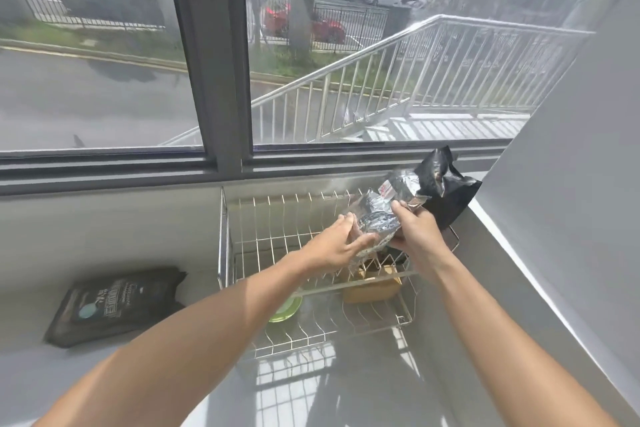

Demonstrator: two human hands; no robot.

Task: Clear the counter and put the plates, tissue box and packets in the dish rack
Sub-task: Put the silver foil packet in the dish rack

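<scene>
A white wire dish rack (263, 229) stands on the counter under the window. Both my hands hold a crumpled silver foil packet (381, 215) above the rack's right half: my left hand (337, 243) grips its lower left end, my right hand (414, 229) its right side. A black packet (446, 191) leans upright at the rack's back right corner. Inside the rack lie a green plate (287, 310), partly hidden by my left forearm, and a tan tissue box (372, 288). Another black packet (114, 303) lies flat on the counter to the left.
A window with a dark frame (211, 80) runs along the back of the counter. A white wall (571, 201) slants close along the right side. Grey counter surface (346, 385) stretches in front of the rack.
</scene>
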